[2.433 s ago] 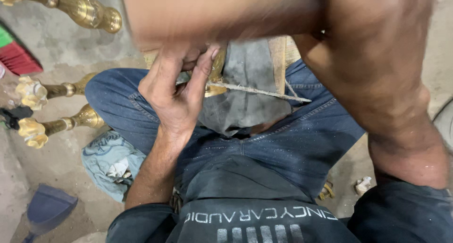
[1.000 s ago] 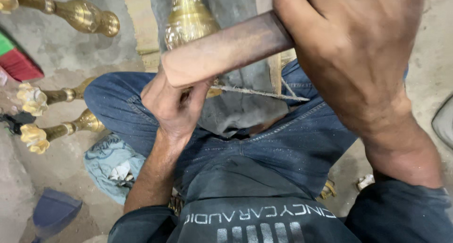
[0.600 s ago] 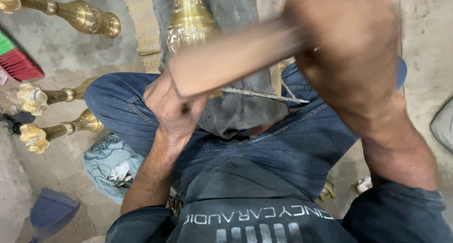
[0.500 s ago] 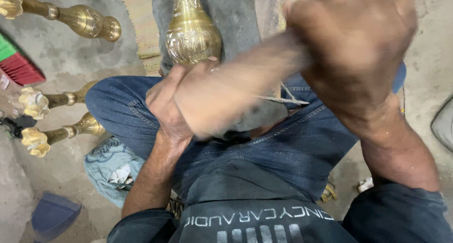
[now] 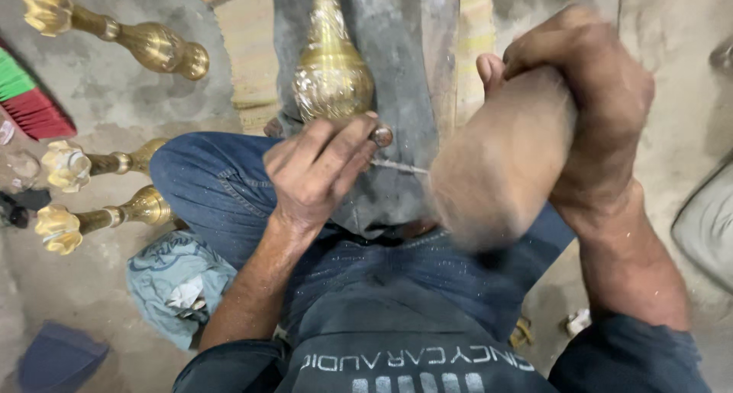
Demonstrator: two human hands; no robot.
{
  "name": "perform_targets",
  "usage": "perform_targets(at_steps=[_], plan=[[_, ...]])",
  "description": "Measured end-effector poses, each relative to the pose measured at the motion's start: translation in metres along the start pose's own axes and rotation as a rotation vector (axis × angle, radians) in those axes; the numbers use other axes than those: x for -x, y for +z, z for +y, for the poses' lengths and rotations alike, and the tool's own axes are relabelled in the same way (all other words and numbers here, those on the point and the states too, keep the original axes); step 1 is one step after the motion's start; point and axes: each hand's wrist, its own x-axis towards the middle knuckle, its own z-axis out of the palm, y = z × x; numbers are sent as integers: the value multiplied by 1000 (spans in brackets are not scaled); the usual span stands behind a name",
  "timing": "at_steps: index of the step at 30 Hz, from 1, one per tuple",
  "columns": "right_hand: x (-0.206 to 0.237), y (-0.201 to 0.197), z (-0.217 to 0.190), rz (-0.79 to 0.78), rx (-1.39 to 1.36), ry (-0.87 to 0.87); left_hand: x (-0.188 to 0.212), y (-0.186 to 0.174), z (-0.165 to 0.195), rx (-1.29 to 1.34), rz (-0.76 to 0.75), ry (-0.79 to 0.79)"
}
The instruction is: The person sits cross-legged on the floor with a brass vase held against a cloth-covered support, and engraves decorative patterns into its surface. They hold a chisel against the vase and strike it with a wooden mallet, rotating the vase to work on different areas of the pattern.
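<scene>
A brass vase-shaped piece (image 5: 333, 72) with an engraved belly lies on a grey cloth (image 5: 405, 80) over my lap. My left hand (image 5: 317, 171) pinches a thin metal punch (image 5: 382, 137) whose tip rests against the lower side of the brass belly. My right hand (image 5: 588, 110) grips a thick wooden mallet (image 5: 500, 168), which is blurred and points down toward my lap, right of the punch.
Three other brass stems with flower-shaped ends lie on the concrete floor at the left (image 5: 122, 38), (image 5: 92, 164), (image 5: 99, 219). A crumpled pale blue bag (image 5: 179, 282) sits beside my left thigh. A red and green brush (image 5: 30, 103) lies at the far left.
The mallet has swung from over my left hand to lower right, near my lap. The view has tilted, showing more of the brass piece. My left hand keeps the punch on it.
</scene>
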Motion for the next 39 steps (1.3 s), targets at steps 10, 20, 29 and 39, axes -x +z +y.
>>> perform_targets(at_steps=[10,20,29,39], plan=[[-22,47,-32,-278,-961,789,4,2,7,712,662,-604],[-37,86,-57,-564,-1087,705,1,9,0,982,600,-779],[-36,82,-61,-481,-1183,641,-2,8,-10,1017,570,-793],[-42,73,-85,-525,-815,724,-6,36,0,1098,794,-854]])
